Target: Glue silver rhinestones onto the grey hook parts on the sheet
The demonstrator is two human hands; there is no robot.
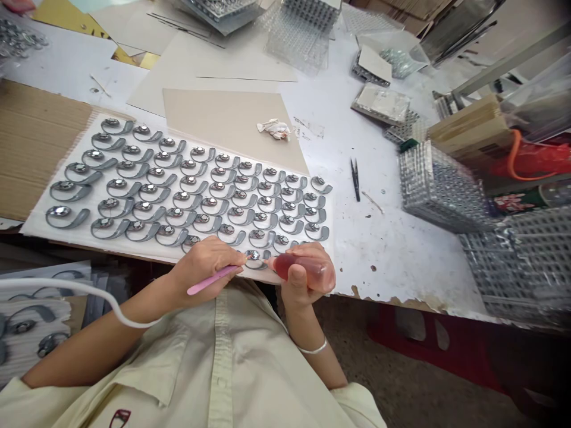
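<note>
Pink stick [210,280] clamped in left hand [203,266], tip by grey hook part [255,260] on white board [40,223]. Right hand [310,279] fingers closed round red-liquid bottle [298,267], its tip hard to make out; hands partly hide part.

White worktable [392,255], speckled floor [423,374], red crate [401,339]

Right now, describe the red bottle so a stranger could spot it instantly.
Find the white board of grey hooked parts. At its near edge, the right hand grips a small bottle. It alone is translucent red among the grey rows, right beside the pink tool.
</note>
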